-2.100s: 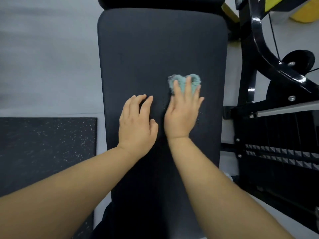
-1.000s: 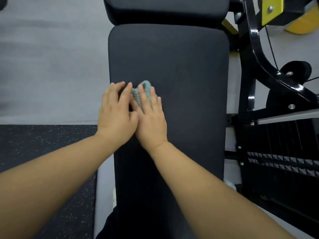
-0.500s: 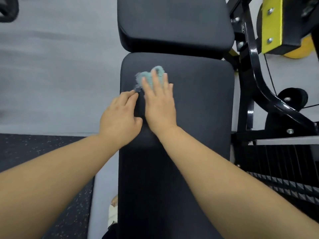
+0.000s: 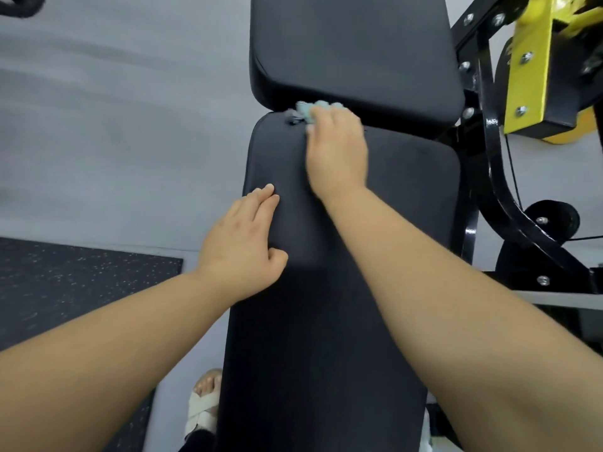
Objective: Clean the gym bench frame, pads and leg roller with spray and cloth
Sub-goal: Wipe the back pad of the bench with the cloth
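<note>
- At 8 o'clock, a dark speckled rubber mat (image 4: 81,282) lies on the pale grey floor (image 4: 114,125), which fills the view from 9 to 11 o'clock.
- At 11 o'clock, in the very corner, a black rounded object (image 4: 19,4) is cut off by the edge; what it is cannot be told.
- Toward 7 o'clock, a foot in a light strapped sandal (image 4: 204,402) stands on the floor just beside the bench's left edge.
- Just left of centre, the left hand (image 4: 241,246) rests flat on the left edge of the bench's long pad (image 4: 408,197), its fingers straight and together, its thumb spread, holding nothing.
- From 6 o'clock up through the centre runs the long pad, black and matte; beyond it at 12 o'clock sits the upper pad (image 4: 352,44), also black, its near edge overhanging the gap between the two.
- At 12 o'clock, the small teal cloth (image 4: 305,112) lies bunched at the far left end of the long pad, right at that gap.
- Just right of the cloth, the right hand (image 4: 337,148) grips it, fingers curled over it into the gap, thumb tip on the pad.
- From 1 to 4 o'clock, the glossy black frame (image 4: 496,177) curves down beside the bench, bolted to a yellow plate (image 4: 528,60) at 1 o'clock.
- At 3 o'clock, a black round wheel (image 4: 551,220) sits behind the frame.
</note>
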Available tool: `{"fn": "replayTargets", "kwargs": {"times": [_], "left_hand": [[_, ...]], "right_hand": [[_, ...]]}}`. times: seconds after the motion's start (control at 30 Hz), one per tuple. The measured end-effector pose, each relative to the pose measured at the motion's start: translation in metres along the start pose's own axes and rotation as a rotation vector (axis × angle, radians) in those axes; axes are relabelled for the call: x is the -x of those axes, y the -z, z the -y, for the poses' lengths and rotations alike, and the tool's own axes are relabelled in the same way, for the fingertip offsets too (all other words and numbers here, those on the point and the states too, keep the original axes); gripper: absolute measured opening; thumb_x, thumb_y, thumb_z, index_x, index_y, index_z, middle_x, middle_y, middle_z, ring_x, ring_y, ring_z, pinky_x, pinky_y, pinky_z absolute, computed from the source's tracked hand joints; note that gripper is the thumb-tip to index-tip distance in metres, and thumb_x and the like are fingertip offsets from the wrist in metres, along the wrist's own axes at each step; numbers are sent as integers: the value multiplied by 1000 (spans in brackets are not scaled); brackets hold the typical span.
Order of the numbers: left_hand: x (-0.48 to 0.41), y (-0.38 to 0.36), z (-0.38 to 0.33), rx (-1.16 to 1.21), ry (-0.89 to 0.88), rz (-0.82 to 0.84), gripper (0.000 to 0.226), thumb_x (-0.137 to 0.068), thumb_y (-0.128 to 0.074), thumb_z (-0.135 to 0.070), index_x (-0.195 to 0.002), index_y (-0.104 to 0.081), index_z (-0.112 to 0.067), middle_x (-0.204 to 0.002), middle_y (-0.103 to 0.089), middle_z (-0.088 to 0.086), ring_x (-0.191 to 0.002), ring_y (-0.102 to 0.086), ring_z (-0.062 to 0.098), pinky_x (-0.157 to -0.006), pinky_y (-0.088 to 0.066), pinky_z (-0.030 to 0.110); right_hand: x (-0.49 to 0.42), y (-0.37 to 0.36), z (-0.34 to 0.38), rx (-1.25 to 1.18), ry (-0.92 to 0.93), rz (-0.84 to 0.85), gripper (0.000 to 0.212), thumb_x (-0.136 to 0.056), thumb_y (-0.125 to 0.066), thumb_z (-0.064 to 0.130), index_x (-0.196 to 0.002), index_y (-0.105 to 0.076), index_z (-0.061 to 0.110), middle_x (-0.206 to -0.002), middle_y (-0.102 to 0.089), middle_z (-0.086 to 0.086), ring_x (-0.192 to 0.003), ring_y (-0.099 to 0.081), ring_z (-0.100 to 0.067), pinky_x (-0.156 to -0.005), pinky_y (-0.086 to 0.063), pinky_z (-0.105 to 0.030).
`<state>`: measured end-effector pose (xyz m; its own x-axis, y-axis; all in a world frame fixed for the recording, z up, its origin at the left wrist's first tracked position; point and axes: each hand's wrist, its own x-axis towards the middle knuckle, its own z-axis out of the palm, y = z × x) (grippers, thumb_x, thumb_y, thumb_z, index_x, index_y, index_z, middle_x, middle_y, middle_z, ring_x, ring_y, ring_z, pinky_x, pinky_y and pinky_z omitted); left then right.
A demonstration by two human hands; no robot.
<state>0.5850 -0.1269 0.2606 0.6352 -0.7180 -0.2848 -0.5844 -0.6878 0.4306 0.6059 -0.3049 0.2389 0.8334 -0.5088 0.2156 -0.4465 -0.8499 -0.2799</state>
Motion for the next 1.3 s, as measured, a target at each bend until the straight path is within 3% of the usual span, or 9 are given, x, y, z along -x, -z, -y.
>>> {"fn": "replayTargets", "kwargs": {"times": [0.17, 0.3, 0.43, 0.57, 0.7, 0.83, 0.97, 1.2, 1.3], "left_hand": [[-2, 5, 4, 17, -24, -10, 68, -85, -45, -20, -148, -21, -19, -156, -11, -12, -141, -15, 8, -108, -23, 20], [-2, 7, 7, 42, -41, -4, 67, -85, -45, -21, -148, -21, -20, -156, -10, -13, -141, -16, 8, -107, -23, 20], [-1, 4, 8, 66, -43, -5, 69, -84, -46, -23, -148, -20, -19, -157, -9, -12, -142, -13, 7, -108, -23, 21], [-1, 1, 10, 69, -48, -20, 69, -83, -46, -21, -148, -22, -18, -157, -10, -10, -142, -13, 8, -108, -24, 22], [-2, 4, 11, 66, -68, -20, 68, -84, -46, -21, -147, -22, -18, -157, -11, -10, -142, -15, 8, -108, -23, 21], [-2, 6, 11, 73, -73, -4, 69, -86, -44, -25, -149, -18, -19, -157, -6, -11, -142, -12, 7, -108, -20, 19], [-1, 3, 11, 87, -79, -14, 71, -84, -46, -28, -149, -18, -18, -157, -6, -10, -143, -9, 7, -109, -18, 17], [-1, 3, 18, 216, -77, -34, 62, -86, -46, -18, -146, -28, -19, -155, -16, -12, -141, -19, 6, -106, -21, 17], [3, 3, 26, 469, -20, -77, 53, -86, -44, -15, -138, -42, -19, -147, -33, -12, -128, -37, 5, -103, -29, 17]], "right_hand": [[1, 4, -3, -16, 268, 106, 41, -90, -38, 19, -121, -60, 4, -125, -58, -18, -121, -49, -38, -101, -39, -45], [14, 30, -66, 122, 56, 74, 40, -97, -36, 23, -133, -51, 13, -138, -49, -11, -131, -35, -36, -106, -28, -38], [6, 18, -42, 50, -107, -42, 35, -94, -40, 18, -123, -57, 8, -128, -55, -11, -117, -46, -33, -98, -29, -30], [-1, -10, 24, -14, 42, -22, 30, -92, -47, 15, -117, -61, 7, -136, -48, -14, -106, -52, -31, -87, -41, -37], [-1, 4, 0, -38, 177, 80, 36, -94, -40, 21, -123, -59, 13, -133, -50, -10, -112, -51, -30, -82, -43, -35], [6, 23, -53, 15, 3, -19, 38, -94, -38, 19, -124, -59, 11, -124, -57, -13, -122, -46, -35, -99, -40, -41], [-8, 15, -17, 52, -119, 9, 35, -99, -37, 26, -121, -59, 11, -120, -58, -10, -111, -49, -31, -90, -35, -35], [-29, -2, 27, 90, 185, 199, 35, -99, -36, 34, -128, -53, 23, -122, -56, -4, -110, -52, -27, -86, -40, -37], [-26, 6, 3, 11, 105, 172, 35, -99, -36, 31, -127, -55, 22, -123, -56, -5, -112, -51, -27, -89, -42, -38]]}}
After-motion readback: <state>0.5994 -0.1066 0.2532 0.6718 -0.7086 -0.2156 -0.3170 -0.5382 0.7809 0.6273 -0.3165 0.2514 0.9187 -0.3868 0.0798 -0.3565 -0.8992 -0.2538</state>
